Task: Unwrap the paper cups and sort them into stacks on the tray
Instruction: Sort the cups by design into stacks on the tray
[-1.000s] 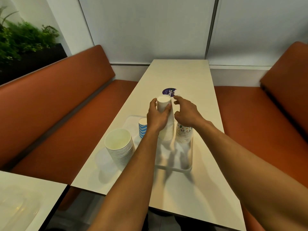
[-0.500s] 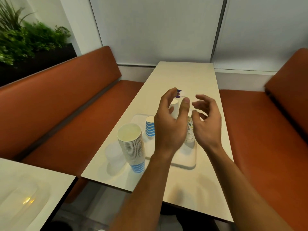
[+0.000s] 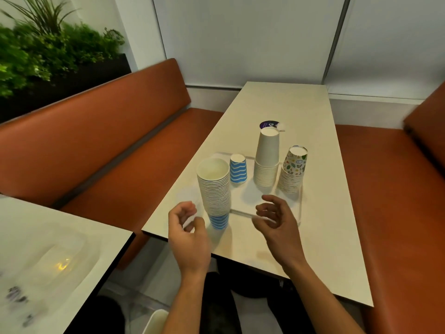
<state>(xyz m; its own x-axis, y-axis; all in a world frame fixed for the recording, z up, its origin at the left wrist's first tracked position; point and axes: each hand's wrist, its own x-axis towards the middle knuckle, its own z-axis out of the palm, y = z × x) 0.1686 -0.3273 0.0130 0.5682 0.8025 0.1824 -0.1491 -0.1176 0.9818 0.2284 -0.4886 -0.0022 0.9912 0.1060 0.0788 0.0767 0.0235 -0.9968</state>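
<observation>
We're in what looks like a café or canteen booth. A long pale table (image 3: 289, 104) runs away from us, with a rust-orange padded bench (image 3: 108, 145) on the left and a matching second bench (image 3: 397, 189) on the right. Behind the left backrest we've got a dark planter (image 3: 103, 73) full of greenery. A neighbouring table (image 3: 48, 225) sits lower left, and stacks of paper cups (image 3: 266, 169) stand on a clear tray (image 3: 299, 208).
</observation>
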